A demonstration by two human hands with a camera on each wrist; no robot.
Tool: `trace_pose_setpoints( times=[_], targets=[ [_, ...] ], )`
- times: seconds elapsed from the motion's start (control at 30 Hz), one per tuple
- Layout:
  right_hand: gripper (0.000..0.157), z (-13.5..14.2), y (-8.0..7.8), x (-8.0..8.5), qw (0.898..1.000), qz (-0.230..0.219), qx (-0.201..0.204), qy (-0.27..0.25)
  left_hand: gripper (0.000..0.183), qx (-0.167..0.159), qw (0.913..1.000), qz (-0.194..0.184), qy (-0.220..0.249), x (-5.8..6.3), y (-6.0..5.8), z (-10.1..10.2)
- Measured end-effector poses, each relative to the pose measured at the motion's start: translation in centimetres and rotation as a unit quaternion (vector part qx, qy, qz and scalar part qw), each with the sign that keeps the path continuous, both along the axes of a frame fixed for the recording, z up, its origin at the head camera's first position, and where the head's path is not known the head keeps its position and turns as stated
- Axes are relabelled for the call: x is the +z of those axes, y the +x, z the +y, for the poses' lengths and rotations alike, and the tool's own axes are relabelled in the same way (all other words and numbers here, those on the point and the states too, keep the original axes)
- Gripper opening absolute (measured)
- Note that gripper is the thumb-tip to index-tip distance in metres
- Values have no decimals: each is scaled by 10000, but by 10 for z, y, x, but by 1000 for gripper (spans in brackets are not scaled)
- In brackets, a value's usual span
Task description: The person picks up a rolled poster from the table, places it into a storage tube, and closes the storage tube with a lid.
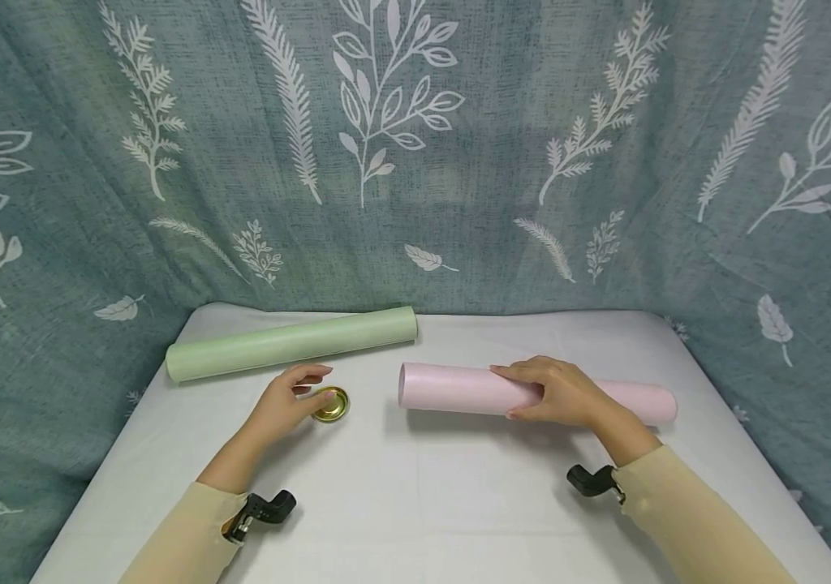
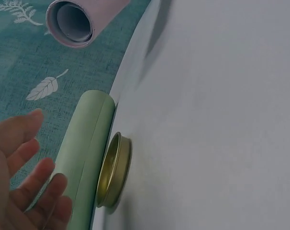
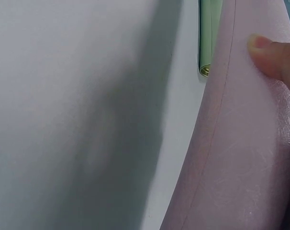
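My right hand [image 1: 557,391] grips a pink cardboard tube [image 1: 452,388] from above near its middle, thumb on the near side. A shadow falls on the cloth below the tube. Seen from the left wrist, the tube's end [image 2: 90,24] is hollow, with a rolled layer inside. In the right wrist view a thumb [image 3: 274,57] presses the pink surface. My left hand [image 1: 286,407] has loosely bent fingers with nothing between them. Just beside it, a round gold metal lid [image 1: 341,409] lies on the table; the left wrist view shows a space between hand and lid.
A light green tube [image 1: 291,344] lies slantwise along the back left of the white-covered table [image 1: 415,503]. Behind and at both sides hangs a blue-green curtain [image 1: 488,146] with white leaf prints. Each wrist carries a black camera mount [image 1: 269,509].
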State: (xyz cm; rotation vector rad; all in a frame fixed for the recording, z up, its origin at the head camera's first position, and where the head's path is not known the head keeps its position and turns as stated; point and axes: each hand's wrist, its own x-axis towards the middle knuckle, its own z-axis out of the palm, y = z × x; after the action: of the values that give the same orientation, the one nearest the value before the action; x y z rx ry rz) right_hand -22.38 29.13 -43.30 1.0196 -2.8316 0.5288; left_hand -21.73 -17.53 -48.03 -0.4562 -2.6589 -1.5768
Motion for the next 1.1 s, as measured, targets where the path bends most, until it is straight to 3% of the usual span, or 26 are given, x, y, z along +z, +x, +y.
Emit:
trace_pose_setpoints(
  times=[0.43, 1.1],
  targets=[
    [71, 1, 0, 0, 10000, 40, 2, -2, 65, -20, 9951, -654, -738, -7, -4, -3],
    [71, 2, 1, 0, 10000, -41, -46, 33, 82, 143, 9840, -734, -1619, -22, -10, 4]
  ],
)
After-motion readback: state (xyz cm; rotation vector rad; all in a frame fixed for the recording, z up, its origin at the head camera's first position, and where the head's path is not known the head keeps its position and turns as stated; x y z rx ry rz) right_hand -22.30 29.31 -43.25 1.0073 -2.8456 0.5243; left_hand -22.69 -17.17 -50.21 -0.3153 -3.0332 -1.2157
